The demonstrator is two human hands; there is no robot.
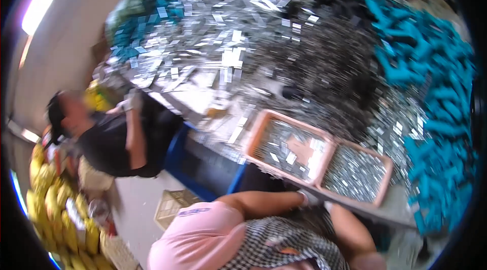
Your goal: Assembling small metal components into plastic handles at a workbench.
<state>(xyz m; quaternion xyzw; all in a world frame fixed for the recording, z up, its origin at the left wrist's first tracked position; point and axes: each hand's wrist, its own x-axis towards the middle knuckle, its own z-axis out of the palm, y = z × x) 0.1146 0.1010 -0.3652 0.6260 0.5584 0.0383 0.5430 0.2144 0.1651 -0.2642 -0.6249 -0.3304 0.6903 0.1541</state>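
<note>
Both of my hands are low in the view, close together at the table's near edge, just below two pink trays. My left hand (310,198), in a whitish glove, comes in from the pink sleeve. My right hand (329,206), with white at the wrist, is beside it. Blur and the dark area around them hide the fingers, so what they hold, if anything, does not show. The left pink tray (248,144) holds small shiny flat pieces and a pinkish-brown scrap. In the right pink tray (389,168) lie many small silvery pieces.
A large heap of shiny flat pieces (231,57) covers the table, with a dark heap (324,62) beside it. Teal pieces (446,102) pile up at right. A blue bin (175,151) and beige crate (167,206) stand left, near a co-worker in black (111,143). Yellow bags (48,199) fill the lower left.
</note>
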